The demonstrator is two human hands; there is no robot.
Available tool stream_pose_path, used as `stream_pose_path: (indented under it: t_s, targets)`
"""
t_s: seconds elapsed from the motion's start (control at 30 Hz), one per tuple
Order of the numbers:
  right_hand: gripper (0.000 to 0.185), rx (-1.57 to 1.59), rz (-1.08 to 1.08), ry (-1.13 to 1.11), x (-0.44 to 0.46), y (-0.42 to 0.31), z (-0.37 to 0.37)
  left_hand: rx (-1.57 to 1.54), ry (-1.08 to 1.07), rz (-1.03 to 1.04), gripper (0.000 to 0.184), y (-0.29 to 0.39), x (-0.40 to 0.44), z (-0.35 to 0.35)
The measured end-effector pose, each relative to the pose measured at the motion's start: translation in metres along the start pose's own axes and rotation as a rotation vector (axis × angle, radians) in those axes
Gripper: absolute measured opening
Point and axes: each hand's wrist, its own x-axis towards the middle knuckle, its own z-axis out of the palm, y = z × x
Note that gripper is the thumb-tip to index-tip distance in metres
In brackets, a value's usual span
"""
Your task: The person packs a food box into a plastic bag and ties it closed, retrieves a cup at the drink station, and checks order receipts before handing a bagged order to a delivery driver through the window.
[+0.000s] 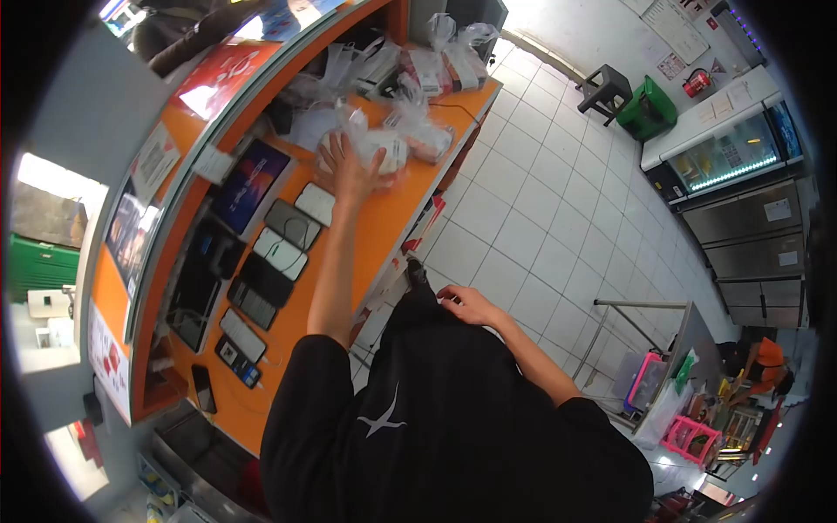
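My left hand (pixel 350 174) reaches over the orange counter (pixel 301 301) with its fingers spread and thumb apart. It lies against a clear plastic bag (pixel 384 150) with something pale inside; motion blurs the contact, and no grip on the bag shows. Just below that hand is a row of phones, the closest being a white one (pixel 316 204). My right hand (pixel 469 305) hangs beside my dark trousers, its fingers loosely bent and apart, with nothing visible in it.
More tied plastic bags (pixel 445 68) crowd the counter's far end. A tablet (pixel 251 187) leans by the orange-framed glass. Across the tiled floor stand a dark stool (pixel 603 91), a green bin (pixel 648 109) and a glass-front fridge (pixel 724 157). A metal-framed table (pixel 676 349) is at right.
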Motion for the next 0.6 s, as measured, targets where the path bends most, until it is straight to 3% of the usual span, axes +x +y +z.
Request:
stream_pose_path:
  t_s: [0.03, 0.07, 0.17, 0.2, 0.3, 0.4, 0.53, 0.6]
  targets:
    - [0.032, -0.016, 0.022, 0.017, 0.004, -0.002, -0.024, 0.173, 0.029, -0.037, 0.062, 0.003, 0.014, 0.021]
    - [0.031, 0.022, 0.062, 0.031, 0.008, -0.004, -0.047, 0.115, -0.023, -0.056, 0.060, -0.004, 0.028, 0.040]
    - [0.029, 0.006, 0.053, 0.107, 0.033, 0.011, -0.118, 0.144, -0.409, -0.127, 0.052, -0.053, 0.054, 0.090]
    - [0.028, -0.020, 0.062, 0.138, 0.043, 0.016, -0.139, 0.203, -0.403, -0.106, 0.042, -0.033, 0.063, 0.063]
    - [0.025, -0.028, -0.028, 0.225, 0.104, 0.021, -0.207, -0.277, -0.397, -0.291, 0.058, -0.031, 0.090, 0.037]
    - [0.025, -0.027, -0.175, 0.279, 0.183, -0.013, -0.267, -0.732, -0.231, -0.582, 0.070, -0.030, 0.112, 0.009]
    - [0.040, -0.111, -0.423, 0.217, 0.302, -0.051, -0.314, -0.850, -0.335, -0.644, 0.065, 0.003, 0.152, -0.049]
    - [0.053, -0.301, -0.458, 0.031, 0.350, -0.062, -0.327, -0.878, -0.324, -0.597, 0.060, 0.025, 0.172, -0.070]
